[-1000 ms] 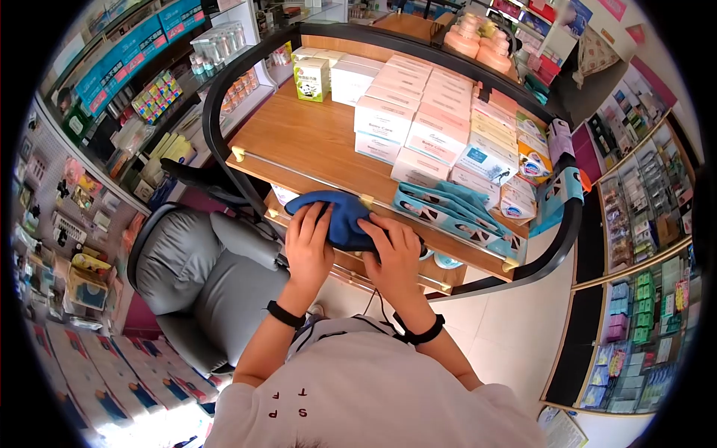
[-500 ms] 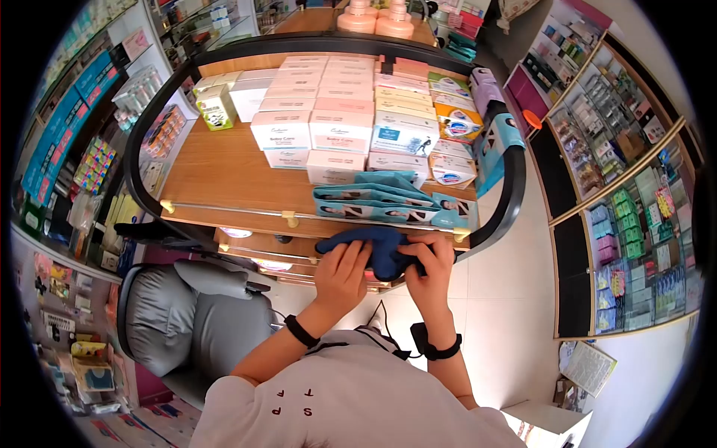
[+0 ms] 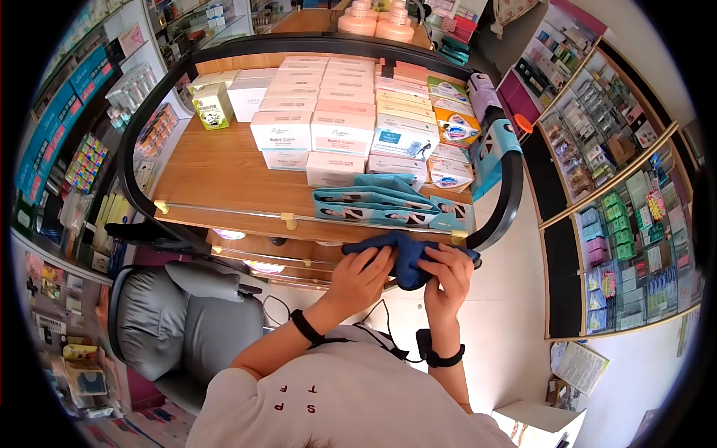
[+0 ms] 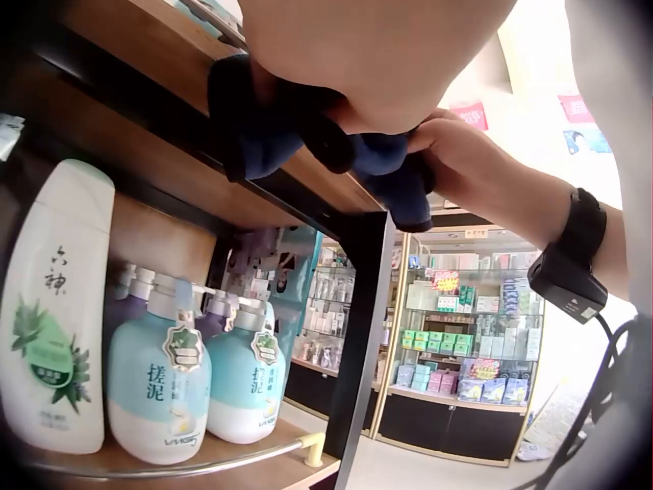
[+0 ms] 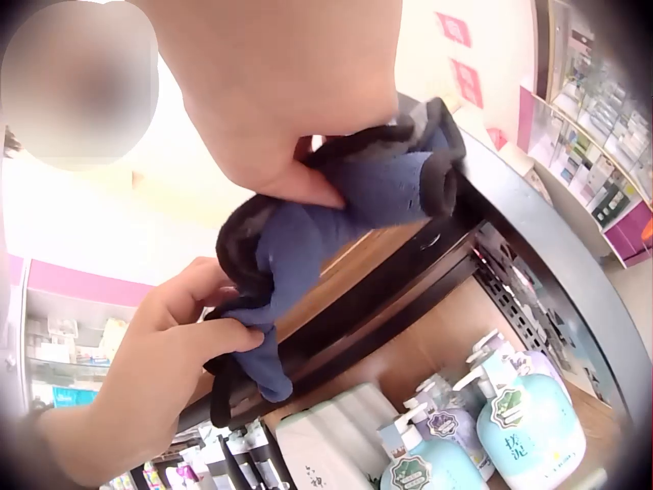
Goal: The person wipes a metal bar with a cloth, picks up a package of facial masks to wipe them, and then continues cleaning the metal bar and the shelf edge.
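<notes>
Boxes (image 3: 343, 138) and teal packs (image 3: 377, 203) stand on the wooden shelf (image 3: 216, 175), a grey chair (image 3: 222, 332) front left, glass cabinets (image 3: 635, 257) at right; left hand (image 3: 360, 284) and right hand (image 3: 449, 275) grip the blue cloth (image 3: 408, 263) near the shelf's front edge, farther right than before

In the head view, the left hand (image 3: 360, 282) sits just below the frame's centre, its forearm (image 3: 272, 347) slanting up from the lower left. The right hand (image 3: 451, 278) grips just beside it, fingers bent, above a nearly upright forearm (image 3: 452, 387). The right wrist view shows the left thumb and fingers pinching, lower left.
</notes>
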The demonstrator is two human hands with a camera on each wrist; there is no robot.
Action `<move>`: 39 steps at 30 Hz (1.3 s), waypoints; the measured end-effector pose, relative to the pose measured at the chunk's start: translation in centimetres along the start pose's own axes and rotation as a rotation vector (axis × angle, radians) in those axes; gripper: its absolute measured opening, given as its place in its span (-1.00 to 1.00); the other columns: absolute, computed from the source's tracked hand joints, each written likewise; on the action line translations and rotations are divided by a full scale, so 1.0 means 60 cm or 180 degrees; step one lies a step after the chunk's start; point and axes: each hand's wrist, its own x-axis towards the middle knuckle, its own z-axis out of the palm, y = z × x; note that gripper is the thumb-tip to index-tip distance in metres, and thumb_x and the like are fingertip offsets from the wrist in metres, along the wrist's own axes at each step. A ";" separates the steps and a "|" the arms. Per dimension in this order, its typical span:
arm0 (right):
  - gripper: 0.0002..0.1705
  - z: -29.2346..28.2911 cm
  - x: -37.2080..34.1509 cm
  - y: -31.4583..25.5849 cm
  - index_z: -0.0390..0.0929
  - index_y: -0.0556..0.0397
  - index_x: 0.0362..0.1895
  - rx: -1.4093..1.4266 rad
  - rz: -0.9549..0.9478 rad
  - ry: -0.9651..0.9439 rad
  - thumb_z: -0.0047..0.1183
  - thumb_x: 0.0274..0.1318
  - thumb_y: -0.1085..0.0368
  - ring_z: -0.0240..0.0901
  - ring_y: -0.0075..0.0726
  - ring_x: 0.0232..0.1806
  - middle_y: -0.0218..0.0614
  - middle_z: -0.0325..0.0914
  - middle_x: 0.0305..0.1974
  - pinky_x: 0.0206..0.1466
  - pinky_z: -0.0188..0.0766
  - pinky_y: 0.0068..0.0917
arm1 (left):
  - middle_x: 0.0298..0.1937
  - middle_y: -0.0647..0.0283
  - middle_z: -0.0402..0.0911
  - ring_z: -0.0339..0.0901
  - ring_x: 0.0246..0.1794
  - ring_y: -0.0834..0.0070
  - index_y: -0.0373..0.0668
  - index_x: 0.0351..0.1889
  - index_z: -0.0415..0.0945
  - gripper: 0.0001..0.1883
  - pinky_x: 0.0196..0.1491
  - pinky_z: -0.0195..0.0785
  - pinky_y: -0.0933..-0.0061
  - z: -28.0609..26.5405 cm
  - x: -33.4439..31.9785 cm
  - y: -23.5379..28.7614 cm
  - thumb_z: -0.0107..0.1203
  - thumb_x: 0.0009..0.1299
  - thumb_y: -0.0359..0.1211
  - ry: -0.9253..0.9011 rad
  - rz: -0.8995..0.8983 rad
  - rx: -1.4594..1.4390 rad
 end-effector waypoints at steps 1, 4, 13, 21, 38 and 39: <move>-0.53 0.001 0.005 -0.015 0.82 -0.08 -0.28 -0.0002 -0.0125 0.0042 0.12 -0.24 0.70 0.61 -0.07 0.19 -0.36 0.78 -0.05 0.31 0.41 -0.12 | 0.26 0.22 0.65 0.59 0.11 0.26 -0.22 0.13 0.74 -0.55 -0.01 0.52 0.22 -0.006 -0.006 -0.008 0.25 0.23 -0.44 -0.0002 -0.0011 0.0025; -0.51 0.030 0.024 -0.042 0.84 -0.07 -0.22 0.0361 -0.0258 -0.0179 0.14 -0.25 0.67 0.61 -0.06 0.19 -0.37 0.78 -0.03 0.32 0.41 -0.10 | 0.26 0.22 0.65 0.58 0.10 0.23 -0.22 0.08 0.75 -0.58 -0.02 0.51 0.19 -0.035 -0.029 -0.041 0.26 0.21 -0.43 0.0109 -0.0073 0.0169; -0.20 0.141 0.047 -0.111 0.62 -0.09 0.35 0.0964 -0.0514 -0.1542 0.30 -0.14 0.47 0.47 -0.01 0.35 -0.32 0.58 0.35 0.43 0.35 -0.04 | 0.22 0.11 0.65 0.56 0.14 0.06 -0.17 0.16 0.73 -0.48 0.16 0.49 0.05 -0.146 -0.116 -0.163 0.15 0.18 -0.48 0.0350 -0.0851 0.1128; -0.30 0.207 0.064 -0.200 0.55 -0.13 0.44 0.1370 -0.0633 -0.1738 0.39 0.18 0.26 0.40 -0.06 0.41 -0.33 0.50 0.40 0.46 0.32 -0.09 | 0.23 0.09 0.66 0.53 0.18 -0.04 -0.15 0.15 0.72 -0.50 0.22 0.46 -0.04 -0.218 -0.135 -0.218 0.08 0.21 -0.56 0.0489 -0.1456 0.1565; -0.51 0.069 0.014 -0.039 0.80 -0.09 -0.05 0.0766 0.0094 -0.0561 0.21 -0.10 0.63 0.60 -0.13 0.09 -0.42 0.75 0.13 0.22 0.43 -0.17 | 0.21 0.05 0.67 0.51 0.13 -0.03 -0.20 0.10 0.76 -0.47 0.24 0.39 -0.01 -0.095 -0.055 -0.078 0.05 0.14 -0.58 0.0284 -0.1102 0.0534; -0.54 0.052 0.009 -0.029 0.79 -0.08 -0.07 0.0580 0.0137 -0.0446 0.20 -0.07 0.63 0.60 -0.13 0.09 -0.42 0.75 0.10 0.22 0.43 -0.18 | 0.23 0.09 0.67 0.53 0.12 0.03 -0.18 0.13 0.76 -0.46 0.20 0.44 0.06 -0.087 -0.038 -0.059 0.08 0.14 -0.56 0.0122 -0.0941 0.0569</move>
